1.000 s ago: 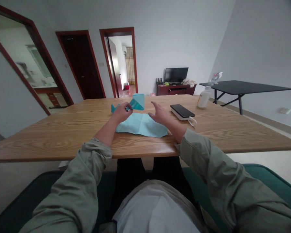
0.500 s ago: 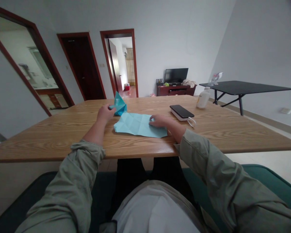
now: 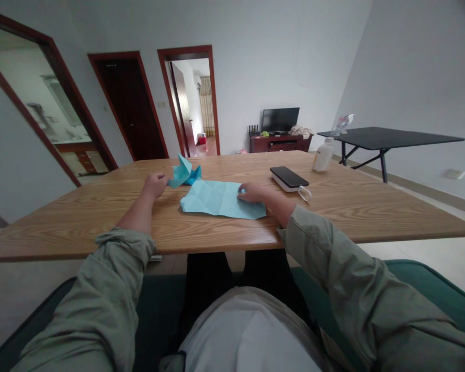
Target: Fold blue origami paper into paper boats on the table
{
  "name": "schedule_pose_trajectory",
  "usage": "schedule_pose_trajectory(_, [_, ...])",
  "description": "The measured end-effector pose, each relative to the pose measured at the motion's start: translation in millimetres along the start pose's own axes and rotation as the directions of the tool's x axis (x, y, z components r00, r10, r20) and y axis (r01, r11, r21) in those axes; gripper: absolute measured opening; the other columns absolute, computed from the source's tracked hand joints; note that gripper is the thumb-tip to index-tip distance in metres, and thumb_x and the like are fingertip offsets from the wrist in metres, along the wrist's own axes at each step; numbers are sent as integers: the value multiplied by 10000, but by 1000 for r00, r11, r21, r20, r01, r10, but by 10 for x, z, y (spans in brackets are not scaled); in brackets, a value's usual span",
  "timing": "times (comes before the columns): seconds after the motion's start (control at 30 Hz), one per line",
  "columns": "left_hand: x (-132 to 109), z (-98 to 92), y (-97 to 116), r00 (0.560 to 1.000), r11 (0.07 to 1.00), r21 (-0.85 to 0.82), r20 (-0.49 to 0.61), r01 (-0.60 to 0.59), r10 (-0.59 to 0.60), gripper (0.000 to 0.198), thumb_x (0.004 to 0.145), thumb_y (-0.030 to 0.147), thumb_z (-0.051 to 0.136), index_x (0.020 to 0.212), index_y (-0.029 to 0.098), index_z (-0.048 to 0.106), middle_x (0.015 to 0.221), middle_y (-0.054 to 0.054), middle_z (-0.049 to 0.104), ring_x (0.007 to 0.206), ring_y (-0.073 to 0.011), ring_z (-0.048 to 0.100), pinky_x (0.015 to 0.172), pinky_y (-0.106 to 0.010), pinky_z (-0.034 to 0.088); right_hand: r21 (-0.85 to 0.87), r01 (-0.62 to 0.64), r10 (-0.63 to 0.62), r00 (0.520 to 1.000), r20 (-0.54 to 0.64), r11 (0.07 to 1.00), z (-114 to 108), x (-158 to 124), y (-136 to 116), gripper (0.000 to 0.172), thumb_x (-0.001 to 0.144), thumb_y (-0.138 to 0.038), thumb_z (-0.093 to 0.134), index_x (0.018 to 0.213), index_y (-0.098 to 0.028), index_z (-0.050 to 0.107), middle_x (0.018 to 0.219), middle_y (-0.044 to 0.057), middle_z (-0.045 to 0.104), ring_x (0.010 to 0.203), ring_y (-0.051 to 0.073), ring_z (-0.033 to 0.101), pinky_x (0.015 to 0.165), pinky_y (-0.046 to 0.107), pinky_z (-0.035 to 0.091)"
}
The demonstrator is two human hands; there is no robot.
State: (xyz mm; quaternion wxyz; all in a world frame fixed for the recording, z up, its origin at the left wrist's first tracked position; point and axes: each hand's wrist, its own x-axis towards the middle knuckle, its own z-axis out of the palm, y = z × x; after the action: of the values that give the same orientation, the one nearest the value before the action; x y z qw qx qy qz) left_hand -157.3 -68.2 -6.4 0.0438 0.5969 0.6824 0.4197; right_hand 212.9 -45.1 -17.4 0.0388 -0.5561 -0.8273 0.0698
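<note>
Fingers of the right hand [image 3: 254, 192] are being held flat and loosely together, their tips being pressed onto the right part of a creased light-blue paper sheet [image 3: 217, 200] that is lying on a wooden table [image 3: 81, 227]. Fingers of the left hand [image 3: 155, 185] are being curled inward, their tips being held at the left end of a folded teal paper piece [image 3: 184, 174]; whether that piece is being pinched or only touched cannot be told. The folded piece is lying to the right of the left hand, just beside the sheet's far left corner, and its long axis is running roughly sideways across the table, away from the left fingertips. The left hand is much nearer to it than the right hand, with most of the sheet lying between the right hand and the piece. A black phone [image 3: 289, 176] is lying on a white power bank [image 3: 282, 184] beyond the right hand, and a white plastic bottle [image 3: 323, 156] is standing farther along the table.
</note>
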Motion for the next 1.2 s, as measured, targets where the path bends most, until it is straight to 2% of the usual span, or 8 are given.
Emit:
schedule_pose_trajectory(0.1, [4,25,-50,996,995,-90,64,-49,55,230,705,358,494,613,178,604,493,5,453,575,-152,455,548,-258,349,0,7,-7,1000,1,1000,16,27,21,537,867,-468,557,1335,-208,598,1314,148,631,1160,315,615,953,384,476])
schedule_pose_trajectory(0.27, [6,99,-23,993,995,-96,121,2,10,206,678,339,515,698,175,639,516,10,504,585,-153,488,588,-256,406,-4,2,-2,1000,1,1000,11,29,18,528,871,-459,553,1331,-204,600,1328,144,622,1172,309,610,964,377,471])
schedule_pose_trajectory(0.5, [29,129,-60,993,994,-105,114,15,-3,273,634,298,577,871,179,641,632,10,581,599,-147,519,607,-256,430,-7,13,-13,1000,-3,1000,18,21,20,530,873,-461,544,1335,-205,598,1318,147,627,1154,319,617,949,391,477])
schedule_pose_trajectory(0.7, [63,156,-90,980,999,-35,199,6,1,203,618,284,543,764,178,637,643,2,589,625,-154,526,596,-254,407,-27,13,-12,1000,3,1000,21,38,22,531,877,-465,541,1337,-206,595,1307,141,634,1142,303,625,943,372,480])
schedule_pose_trajectory(0.9, [148,175,-224,993,992,127,117,-4,-11,218,642,319,588,795,192,676,715,-24,646,691,-180,573,615,-256,409,-31,28,-28,1000,-8,999,20,25,28,529,883,-462,532,1337,-198,595,1307,148,633,1155,303,617,956,373,473])
schedule_pose_trajectory(1.1, [257,180,-425,994,973,210,41,93,-104,298,595,318,693,869,200,692,785,-66,670,691,-213,591,614,-291,409,-31,36,-36,999,-10,999,58,75,49,528,875,-463,532,1331,-205,602,1298,149,637,1148,316,618,954,392,474])
schedule_pose_trajectory(1.2, [264,166,-457,991,967,220,19,125,-133,274,619,300,679,875,203,689,853,-88,698,745,-235,618,640,-301,425,-30,29,-29,1000,-4,999,64,90,59,534,877,-473,526,1336,-210,597,1305,150,633,1144,320,620,945,399,479])
